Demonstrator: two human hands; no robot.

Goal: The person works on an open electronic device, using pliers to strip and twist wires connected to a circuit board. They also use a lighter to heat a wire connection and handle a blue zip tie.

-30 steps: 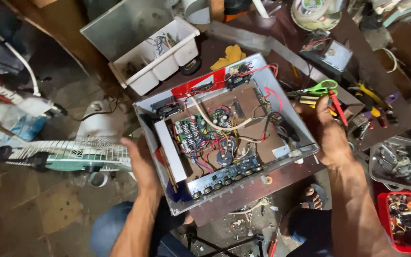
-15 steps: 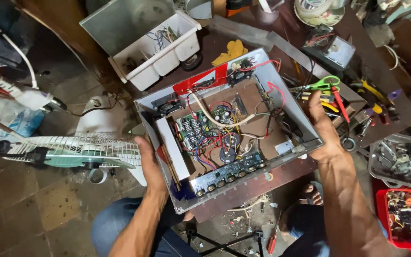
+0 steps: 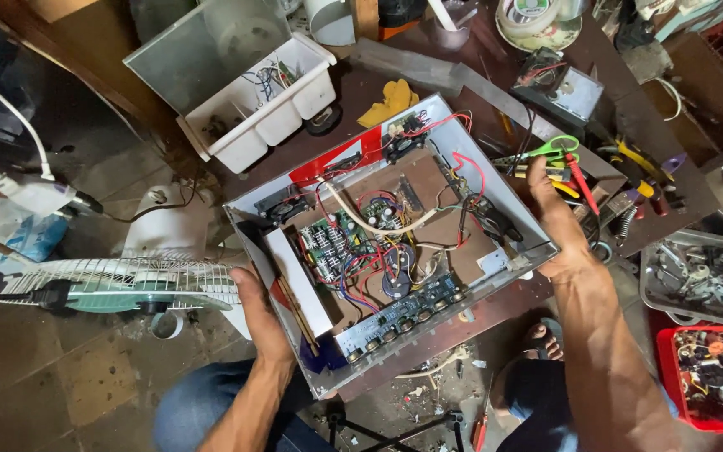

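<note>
A: What sits farthest left?

B: A white fan guard (image 3: pixel 119 280) lies flat on the tiled floor, with a white cable (image 3: pixel 18 117) looping above it. Just right of the guard, the left hand (image 3: pixel 259 314) presses flat against the left wall of the open metal chassis (image 3: pixel 495 188), palm on the metal, fingers stretched up along the side and not curled around anything.

A: And the chassis itself?

B: It rests partly on the dark workbench (image 3: pixel 428 84) and hangs over the near edge above the person's knees, tilted, lid off. Inside, going rightward, are a white block (image 3: pixel 299 268) against the left wall, a green circuit board (image 3: pixel 324 243) with red and blue wires, a dark round part (image 3: pixel 397 268) near the middle, and a long board with a row of knobs (image 3: pixel 395 314) along the near wall.

A: What lies behind it?

B: A white compartment tray (image 3: pixel 265 88) at the bench's back left, and a yellow cloth (image 3: pixel 388 100) just beside the chassis's far corner.

A: The other hand?

B: The right hand (image 3: pixel 558 226) lies against the outside of the right wall, fingers extended along it, thumb near the rim. So both hands squeeze the box between them, open-palmed.

A: Farther right?

B: Green-handled scissors (image 3: pixel 550 149) and red and yellow pliers (image 3: pixel 579 180) lie just beyond the fingertips. A clear tray of metal parts (image 3: pixel 700 280) and a red bin (image 3: pixel 717 377) stand at the far right.
</note>
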